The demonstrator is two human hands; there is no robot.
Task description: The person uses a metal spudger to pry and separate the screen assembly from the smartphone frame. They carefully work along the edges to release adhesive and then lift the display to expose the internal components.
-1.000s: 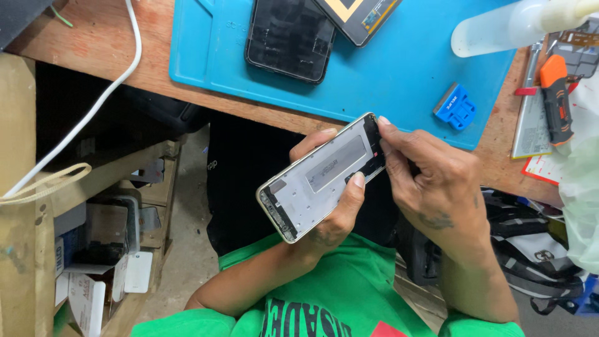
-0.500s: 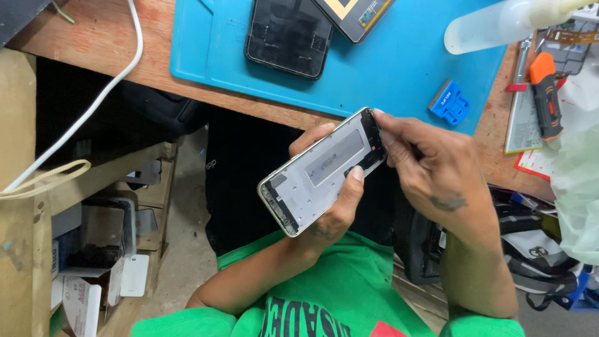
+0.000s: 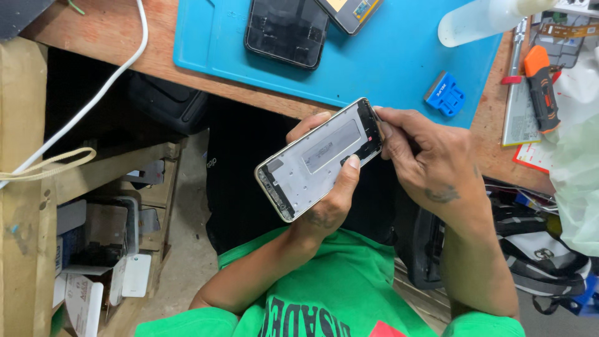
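While the left hand (image 3: 327,203) cradles a silver rectangular metal phone frame (image 3: 319,159) above the lap, fingers wrapped round it, right hand (image 3: 430,162) fingertips pinch its 2 o'clock corner, prob. mid-strip-down, needing careful prying w/ steady grip.

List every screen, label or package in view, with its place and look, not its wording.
Silver phone frame with grey label: held in left hand, right hand at its top end.
Black phone screen: dark, on blue mat.
White boxes: lower-left shelf.
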